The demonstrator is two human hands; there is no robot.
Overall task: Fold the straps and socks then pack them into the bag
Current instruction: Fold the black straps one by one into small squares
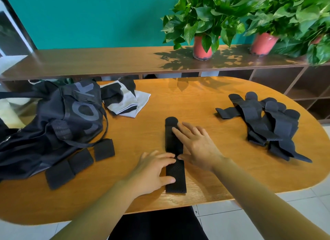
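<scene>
While a black strap (177, 186) lies lengthwise at the middle of the table (205, 100), both hands rest on it. The left hand (153, 170) lies over its nearer half, with gently bent fingers (166, 156) pressing across the strap about halfway along and the thumb (169, 180) laid flat nearer the close end. It grasps nothing. The right hand (196, 143) lies flat on the farther half with its fingers straight and slightly spread, their tips near the rounded far end. Its thumb points toward the left fingertips, almost touching them. It only presses and does not grip.

Left of the hands, a black bag (53, 125) with grey lettering slumps on the table, its cord looping down toward three folded straps (104, 149) that sit in a slanting row against its near edge. Just beyond the bag lie the socks (125, 100), white and black, in a loose heap. Well apart on the right is a pile (267, 125) of unfolded straps, overlapping one another.

Behind the table runs a wooden shelf (107, 61) with leafy plants (205, 16) in red pots standing on it.
</scene>
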